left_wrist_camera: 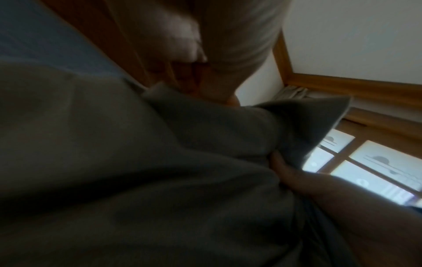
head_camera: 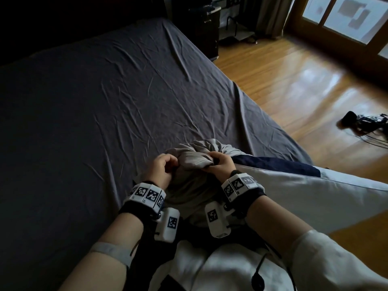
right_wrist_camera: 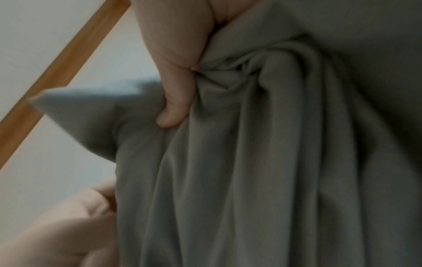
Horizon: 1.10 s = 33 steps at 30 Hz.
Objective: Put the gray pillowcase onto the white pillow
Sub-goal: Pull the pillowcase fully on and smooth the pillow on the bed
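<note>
**Pillowcase bunched, ready for the pillow**

You hold the gray pillowcase [head_camera: 195, 160] gathered above the bed [head_camera: 105, 101], both the left hand [head_camera: 160, 169] and right hand [head_camera: 220, 164] curled tight on its cloth, likely finding the opening. The white pillow [head_camera: 304, 198] lies just beside your right wrist.

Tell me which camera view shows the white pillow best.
The head view: the white pillow lies at the person's right, long and mostly bare, while both hands bunch the gray pillowcase in front. The right wrist view is filled with pillowcase folds and shows no pillow. The left wrist view is dark and blurred; no pillow can be made out.
</note>
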Available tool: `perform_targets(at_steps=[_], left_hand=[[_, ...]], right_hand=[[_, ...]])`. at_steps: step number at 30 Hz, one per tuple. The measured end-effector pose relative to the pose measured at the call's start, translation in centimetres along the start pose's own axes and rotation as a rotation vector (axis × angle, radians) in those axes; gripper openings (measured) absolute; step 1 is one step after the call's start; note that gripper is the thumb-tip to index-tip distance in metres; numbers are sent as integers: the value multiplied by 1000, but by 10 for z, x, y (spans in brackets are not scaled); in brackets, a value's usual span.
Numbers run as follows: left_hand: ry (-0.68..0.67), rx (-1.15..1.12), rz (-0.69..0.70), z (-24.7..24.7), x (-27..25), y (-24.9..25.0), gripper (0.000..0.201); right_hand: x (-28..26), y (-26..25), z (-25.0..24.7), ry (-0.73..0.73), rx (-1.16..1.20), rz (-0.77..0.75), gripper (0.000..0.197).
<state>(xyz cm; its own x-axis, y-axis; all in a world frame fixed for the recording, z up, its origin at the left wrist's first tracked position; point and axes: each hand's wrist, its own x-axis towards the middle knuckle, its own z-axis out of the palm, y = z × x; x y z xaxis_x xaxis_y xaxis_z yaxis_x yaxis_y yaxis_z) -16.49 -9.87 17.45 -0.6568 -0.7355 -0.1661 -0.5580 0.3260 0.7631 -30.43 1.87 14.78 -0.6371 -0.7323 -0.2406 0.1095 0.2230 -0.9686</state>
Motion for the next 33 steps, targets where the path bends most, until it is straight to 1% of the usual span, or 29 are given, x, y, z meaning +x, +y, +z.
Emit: perform_targets(at_steps=[1, 3, 6, 8, 10, 14, 16, 18, 21, 24, 26, 27, 30, 31, 33], left_hand=[[-12, 3, 13, -1, -2, 1, 32], [-35, -19, -4, -2, -5, 4, 34], [19, -40, -26, -2, -6, 10, 41], [39, 17, -27, -1, -4, 15, 41], [31, 38, -71, 0, -2, 20, 39], [9, -127, -157, 11, -1, 20, 25], [18, -194, -179, 15, -2, 17, 19], [38, -242, -192, 17, -1, 14, 23], [99, -357, -195, 16, 0, 16, 19], [121, -408, -183, 17, -1, 17, 16], [91, -386, -191, 18, -4, 19, 19], [72, -336, -188, 18, -5, 20, 19], [5, -36, -130, 16, -5, 25, 12], [-5, 2, -123, 15, -4, 25, 10], [5, -11, -125, 14, -3, 25, 11]], right_hand=[[0, -1, 0, -4, 3, 2, 51], [0, -6, 0, -16, -5, 23, 53], [0, -14, -6, -95, 1, 78, 57], [-1, -18, -13, -155, 27, 115, 61], [-2, -20, -19, -208, 37, 121, 67], [-6, -18, -20, -274, 54, 72, 80], [-7, -14, -16, -280, 25, 51, 89], [-7, -13, -15, -264, 21, 50, 94], [-4, -13, -22, -206, 59, 40, 94], [-2, -12, -27, -237, 73, 13, 94], [-5, -11, -26, -287, 66, 11, 98], [-6, -10, -25, -299, 73, 12, 100], [-10, -4, -26, -294, 146, 28, 101], [-11, -4, -26, -296, 153, 29, 100], [-10, -7, -23, -292, 99, 38, 101]])
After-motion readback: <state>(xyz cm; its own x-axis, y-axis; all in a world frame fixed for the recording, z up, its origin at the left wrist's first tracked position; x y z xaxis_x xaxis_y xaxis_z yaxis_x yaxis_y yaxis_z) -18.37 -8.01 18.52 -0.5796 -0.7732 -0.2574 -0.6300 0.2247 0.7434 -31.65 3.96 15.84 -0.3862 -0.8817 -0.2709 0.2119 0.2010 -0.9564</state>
